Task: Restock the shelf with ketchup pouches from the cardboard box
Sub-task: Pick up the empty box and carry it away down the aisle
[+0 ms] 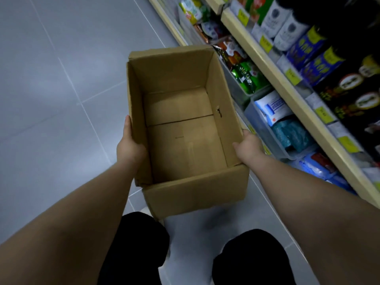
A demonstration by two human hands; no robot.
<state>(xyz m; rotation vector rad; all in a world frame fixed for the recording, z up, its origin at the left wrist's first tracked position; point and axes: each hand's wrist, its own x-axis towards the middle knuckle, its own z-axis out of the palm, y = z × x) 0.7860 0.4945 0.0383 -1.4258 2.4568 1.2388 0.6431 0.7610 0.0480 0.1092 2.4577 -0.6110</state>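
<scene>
Box (193, 192), empty, hangs mid-frame over the floor. The left hand (128, 145) grips its 9 o'clock wall and the right hand (247, 147) its 3 o'clock wall. Restocking seems finished, so the next move is probably carrying it away from the shelf (273, 73) at 2 o'clock.

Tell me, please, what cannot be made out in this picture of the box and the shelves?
- Head view: most fingers of the left hand and right hand are hidden behind the cardboard box walls.
- Print on the yellow price tags and packets is blurred; no ketchup pouch can be identified.
- The shelf is cut off by the top and right edges.
</scene>
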